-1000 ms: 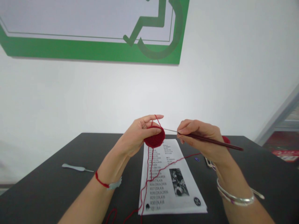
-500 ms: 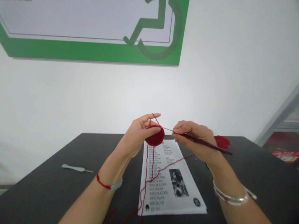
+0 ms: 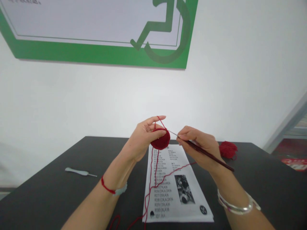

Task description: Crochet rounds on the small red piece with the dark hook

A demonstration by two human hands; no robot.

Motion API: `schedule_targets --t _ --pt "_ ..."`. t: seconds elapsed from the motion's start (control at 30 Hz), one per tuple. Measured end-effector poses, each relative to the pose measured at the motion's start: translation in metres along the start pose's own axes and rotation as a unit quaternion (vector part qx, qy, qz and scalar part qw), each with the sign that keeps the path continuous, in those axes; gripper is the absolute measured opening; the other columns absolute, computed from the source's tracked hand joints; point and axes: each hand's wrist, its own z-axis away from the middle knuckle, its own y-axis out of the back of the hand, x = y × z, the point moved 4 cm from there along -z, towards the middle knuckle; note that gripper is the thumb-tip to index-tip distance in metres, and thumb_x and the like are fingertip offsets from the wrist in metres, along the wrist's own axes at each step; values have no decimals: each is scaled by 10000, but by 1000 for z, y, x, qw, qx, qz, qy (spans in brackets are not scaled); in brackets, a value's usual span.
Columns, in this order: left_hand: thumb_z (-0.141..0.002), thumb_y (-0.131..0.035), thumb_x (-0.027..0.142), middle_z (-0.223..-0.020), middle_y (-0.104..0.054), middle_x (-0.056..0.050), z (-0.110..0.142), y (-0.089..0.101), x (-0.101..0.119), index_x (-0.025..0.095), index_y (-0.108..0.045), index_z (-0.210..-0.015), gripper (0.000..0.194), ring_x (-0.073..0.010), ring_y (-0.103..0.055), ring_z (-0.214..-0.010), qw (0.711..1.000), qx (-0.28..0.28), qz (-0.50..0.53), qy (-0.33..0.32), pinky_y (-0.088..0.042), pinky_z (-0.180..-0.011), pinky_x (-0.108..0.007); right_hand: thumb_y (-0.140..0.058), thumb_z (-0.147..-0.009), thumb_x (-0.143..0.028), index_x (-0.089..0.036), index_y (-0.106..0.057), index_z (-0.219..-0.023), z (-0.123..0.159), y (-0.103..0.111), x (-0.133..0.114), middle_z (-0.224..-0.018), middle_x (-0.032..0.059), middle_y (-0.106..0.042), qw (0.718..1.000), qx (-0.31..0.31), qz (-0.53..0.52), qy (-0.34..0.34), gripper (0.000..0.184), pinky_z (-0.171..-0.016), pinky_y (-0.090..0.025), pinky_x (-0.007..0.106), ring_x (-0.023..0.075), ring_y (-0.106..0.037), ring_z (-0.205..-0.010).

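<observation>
Left hand [image 3: 141, 140] is clamped on a red crocheted disc [image 3: 161, 141], held above the worktop [image 3: 263, 179], with red yarn [image 3: 152, 166] looped over its fingers. Right hand [image 3: 198, 147], apart from the left, pinches a dark-handled crochet hook [image 3: 206, 154]; its tip appears to reach the disc's upper edge, though contact is hard to confirm. A printed pattern sheet [image 3: 177, 204] lies below; a red yarn ball [image 3: 227, 150] sits beyond the right hand.

A paper [image 3: 177, 207] is lying on the table [image 3: 263, 179]; a crochet hook [image 3: 76, 172] is lying to its left; a yarn ball [image 3: 227, 150] is sitting to its right.
</observation>
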Motion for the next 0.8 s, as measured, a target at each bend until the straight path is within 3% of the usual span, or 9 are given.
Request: schedule_targets --t 0.17,0.27,0.4,0.57,0.7,0.73,0.8 --pt "-651 -725 136 -649 -663 22 0 0 4 124 -561 -1165 540 -93 -586 -563 1000 19 -10 -8 -413 -551 -206 -552 -813 -14 -248 -552 -842 -2 -5 -5 -786 -3 -599 998 -10 60 35 236 -597 -440 264 125 -544 -692" --pt "-666 -718 130 -650 -660 27 1 -1 5 134 -560 -1173 531 -86 -582 -559 1000 19 -11 -16 -411 -543 -204 -573 -820 -65 -245 -555 -824 -2 -7 3 -747 -9 -595 997 58 -24 -32 181 -571 -439 277 130 -545 -650" --pt "-669 -718 124 -640 -650 36 1 -2 7 141 -547 -1213 571 -85 -575 -553 999 21 -6 -24 -416 -535 -206 -593 -826 -144 -237 -545 -799 1 -18 18 -670 -26 -589 965 127 -186 -137 108 -523 -441 282 131 -552 -580" --pt "-676 -712 121 -655 -650 30 3 -2 8 138 -496 -1291 653 -87 -570 -552 1000 23 -1 -20 -418 -533 -210 -610 -806 -156 -237 -546 -772 -1 -28 18 -671 -29 -594 943 191 -236 -136 110 -530 -429 276 120 -536 -578" --pt "-674 -713 121 -652 -633 40 3 -1 7 132 -486 -1305 671 -79 -558 -545 999 27 9 -22 -415 -538 -209 -573 -823 -201 -233 -472 -723 -6 -40 21 -587 -55 -535 875 200 -391 -205 146 -453 -368 234 105 -464 -501" --pt "-673 -715 121 -648 -629 42 3 -1 7 129 -486 -1305 672 -78 -556 -545 999 26 12 -22 -413 -539 -208 -579 -820 -205 -231 -473 -722 -7 -41 21 -587 -54 -538 871 192 -401 -208 147 -452 -363 231 105 -462 -502" --pt "-675 -717 123 -644 -631 39 3 -2 6 122 -473 -1317 687 -80 -560 -552 1000 20 15 -19 -410 -540 -205 -606 -807 -186 -228 -508 -731 -7 -38 21 -605 -47 -559 893 188 -364 -185 131 -478 -372 238 108 -476 -527"
